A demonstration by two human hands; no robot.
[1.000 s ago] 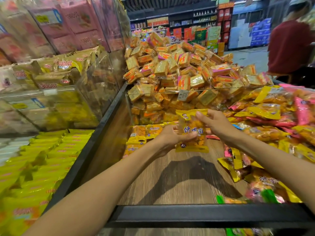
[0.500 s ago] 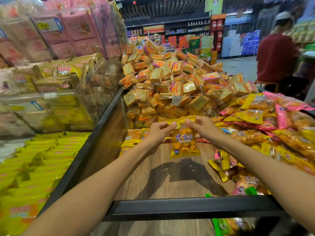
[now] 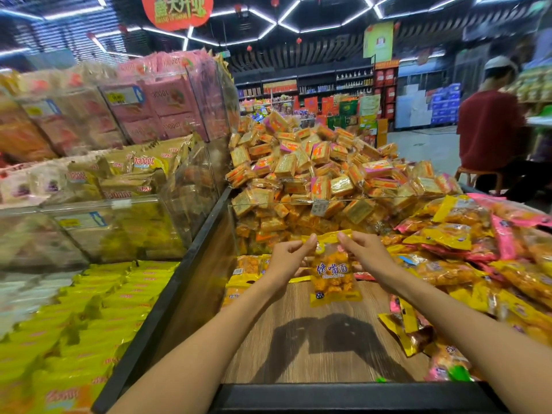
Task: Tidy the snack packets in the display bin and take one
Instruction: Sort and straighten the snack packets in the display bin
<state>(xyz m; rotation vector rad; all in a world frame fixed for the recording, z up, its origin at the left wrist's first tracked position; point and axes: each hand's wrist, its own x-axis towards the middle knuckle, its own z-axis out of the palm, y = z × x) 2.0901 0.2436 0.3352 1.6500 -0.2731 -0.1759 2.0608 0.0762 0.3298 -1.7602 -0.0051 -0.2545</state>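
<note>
A yellow snack packet [image 3: 332, 271] with blue characters and orange pieces inside hangs upright above the wooden floor of the display bin [image 3: 298, 339]. My left hand [image 3: 288, 259] pinches its top left corner and my right hand [image 3: 366, 253] pinches its top right corner. Several yellow and pink snack packets [image 3: 454, 252] lie heaped along the bin's right side. A few more yellow packets [image 3: 248, 267] lie at the bin's back left, partly hidden by my left hand.
A black rim [image 3: 352, 397] bounds the bin at the front, a black rail [image 3: 167, 303] at the left. A clear divider holds back a tall pile of square packets [image 3: 316, 177]. Yellow packets [image 3: 74, 324] fill the left bin. A person in red [image 3: 490, 130] sits at the far right.
Both hands have shifted to the packet's top corners and lifted it, so it hangs upright. The camera has tilted up, showing more of the store and ceiling.
</note>
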